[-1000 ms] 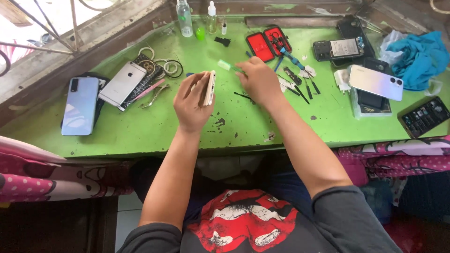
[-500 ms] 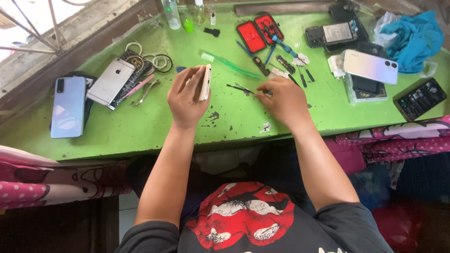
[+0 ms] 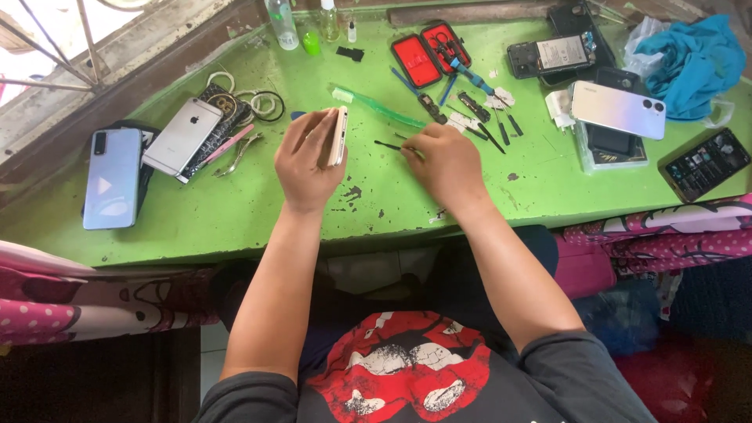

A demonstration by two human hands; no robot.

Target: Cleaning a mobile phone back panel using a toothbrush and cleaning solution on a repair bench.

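Hands: left point(image 3: 307, 160) grips 1 phone point(image 3: 338, 135), right point(image 3: 444, 163) 1 thin tool point(image 3: 389, 146).

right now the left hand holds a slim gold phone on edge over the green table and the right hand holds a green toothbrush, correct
Not quite. In the head view the right hand holds a thin dark pointed tool; the green toothbrush lies on the green table. The left hand does hold the slim gold phone on edge.

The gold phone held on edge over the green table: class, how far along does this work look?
Done: tools lie out beside the open red tool case. In hand: the left hand holds the gold phone on edge; the right hand holds a thin dark tool near it. Left: the phone looks closed.
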